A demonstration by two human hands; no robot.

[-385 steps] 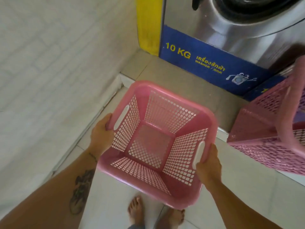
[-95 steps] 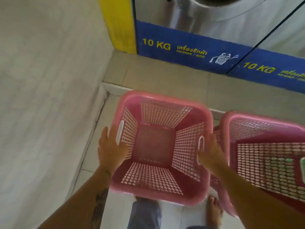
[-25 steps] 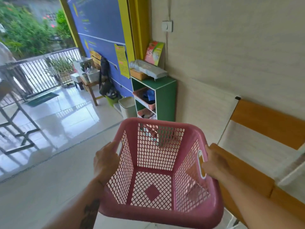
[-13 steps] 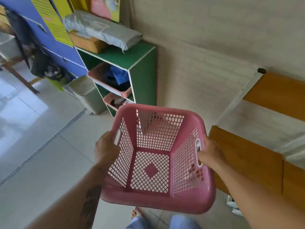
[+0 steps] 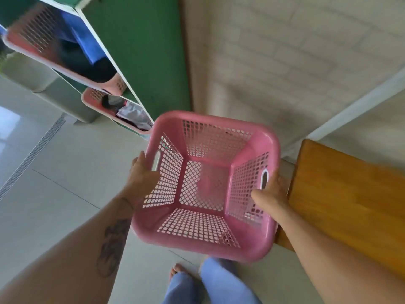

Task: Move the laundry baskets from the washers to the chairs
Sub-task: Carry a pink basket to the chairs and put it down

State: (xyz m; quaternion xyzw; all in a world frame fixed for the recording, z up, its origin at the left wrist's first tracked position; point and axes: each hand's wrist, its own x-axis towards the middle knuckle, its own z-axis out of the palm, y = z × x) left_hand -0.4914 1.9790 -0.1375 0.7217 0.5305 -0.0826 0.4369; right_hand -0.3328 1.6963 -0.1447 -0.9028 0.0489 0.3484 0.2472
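I hold an empty pink laundry basket in mid-air in front of me, its open top facing me. My left hand grips its left handle side and my right hand grips the right handle side. The basket hangs over the tiled floor, just left of the wooden seat of a chair, whose edge is beside my right hand. No washers are in view.
A green shelf unit stands ahead on the left with two pink baskets of clothes in it. A grey bin sits on the floor beside it. A pale wall is straight ahead. My bare feet and jeans show below.
My view has tipped further down and closer to the shelf and the chair. The basket stays in both hands and now sits lower, next to the wooden seat.
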